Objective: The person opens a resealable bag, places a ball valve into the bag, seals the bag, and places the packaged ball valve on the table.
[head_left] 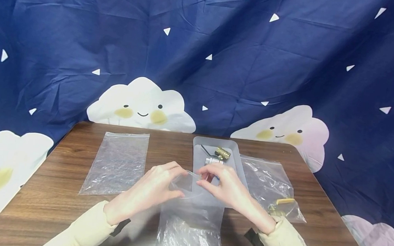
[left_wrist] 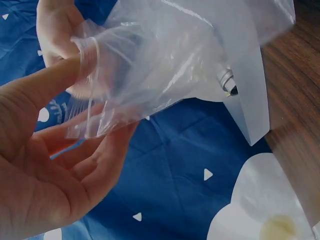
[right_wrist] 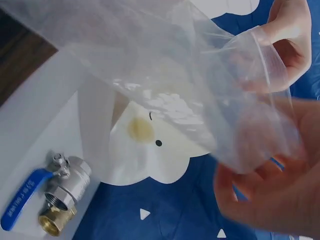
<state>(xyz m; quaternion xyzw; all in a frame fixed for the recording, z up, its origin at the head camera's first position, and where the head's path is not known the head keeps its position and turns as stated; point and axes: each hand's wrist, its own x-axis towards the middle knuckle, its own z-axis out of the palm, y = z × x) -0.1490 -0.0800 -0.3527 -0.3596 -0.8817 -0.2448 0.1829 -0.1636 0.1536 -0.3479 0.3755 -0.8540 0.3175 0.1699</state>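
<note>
Between both hands hangs a clear zip bag [head_left: 189, 233], its mouth spread and its lower part drooping toward me. At the left side of the mouth, my left hand [head_left: 156, 183] grips the plastic with thumb and fingers apart. My right hand [head_left: 225, 182] holds the opposite side, its fingers curled at the rim. The bag's zip strip [left_wrist: 95, 60] runs near the fingers in the left wrist view. Beyond the hands, a grey tray [head_left: 200, 140] contains a silver ball valve [right_wrist: 70, 185] with a blue lever and a brass valve [head_left: 222, 153] with a dark lever.
A flat clear zip bag [head_left: 120, 163] lies on the wooden table [head_left: 48, 189] at left. Right of the tray, another clear bag [head_left: 262, 177] contains a brass valve with a yellow lever [head_left: 285, 201]. A blue cloud-patterned curtain [head_left: 224, 33] hangs behind.
</note>
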